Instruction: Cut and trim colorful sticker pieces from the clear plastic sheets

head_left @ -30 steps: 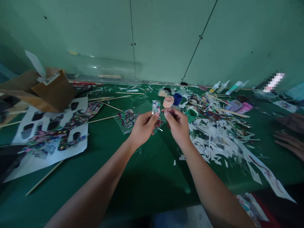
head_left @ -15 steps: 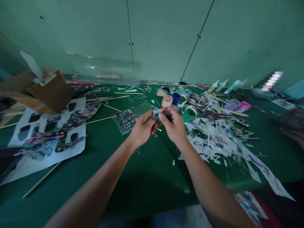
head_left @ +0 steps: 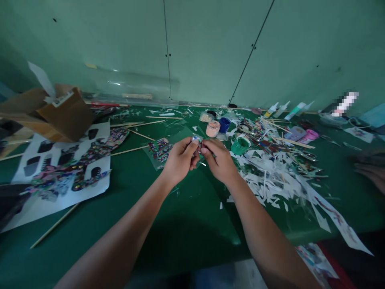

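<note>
My left hand [head_left: 180, 158] is closed, pinching a small blue-and-white piece [head_left: 195, 139] between thumb and fingers. Close against it, my right hand [head_left: 219, 158] is closed too, thumb and fingertips pinched at the piece's edge; what they grip is too small to make out. A thin stick's white tip [head_left: 202, 163] shows just below the fingers. Left of my hands, a clear plastic sheet with many small coloured cut pieces [head_left: 160, 149] lies on the green table [head_left: 192, 224]. An open jar of green paint [head_left: 240, 145] stands right of my right hand.
Peach [head_left: 213, 129] and blue [head_left: 224, 125] paint jars stand behind my hands. White paper scraps [head_left: 267, 180] and tools spread to the right. At left are a cardboard box [head_left: 66, 120], a paper sheet [head_left: 99, 188] with dark cut-outs and wooden skewers [head_left: 55, 225]. Glue bottles [head_left: 294, 111] lean at the back.
My right fingers have shifted slightly off the top of the small piece to its right edge. The left hand keeps hold of it. The view has moved slightly.
</note>
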Available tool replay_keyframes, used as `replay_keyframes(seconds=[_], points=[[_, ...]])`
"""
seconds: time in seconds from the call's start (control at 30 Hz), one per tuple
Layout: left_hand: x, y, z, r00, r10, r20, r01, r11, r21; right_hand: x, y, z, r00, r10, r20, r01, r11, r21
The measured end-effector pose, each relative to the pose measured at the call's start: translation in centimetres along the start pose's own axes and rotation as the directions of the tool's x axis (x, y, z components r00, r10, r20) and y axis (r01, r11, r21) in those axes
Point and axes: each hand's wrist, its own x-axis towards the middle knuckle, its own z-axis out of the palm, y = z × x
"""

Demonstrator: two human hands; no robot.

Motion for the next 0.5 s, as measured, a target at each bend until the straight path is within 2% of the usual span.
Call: replay_keyframes(seconds=[0.3,0.5], points=[[-0.03,0.23,-0.01,0.999,-0.029,0.025,0.031,0.998,-0.058,0.04,0.02,-0.15,1.0,0.007,0.013,-0.007,1.0,-0.024],[-0.14,0.02,0.18,0.998,-0.042,0.047,0.049,0.987,-0.152,-0.09,0.02,0.22,0.997,0.007,-0.077,-0.011,0.999,-0.047]])
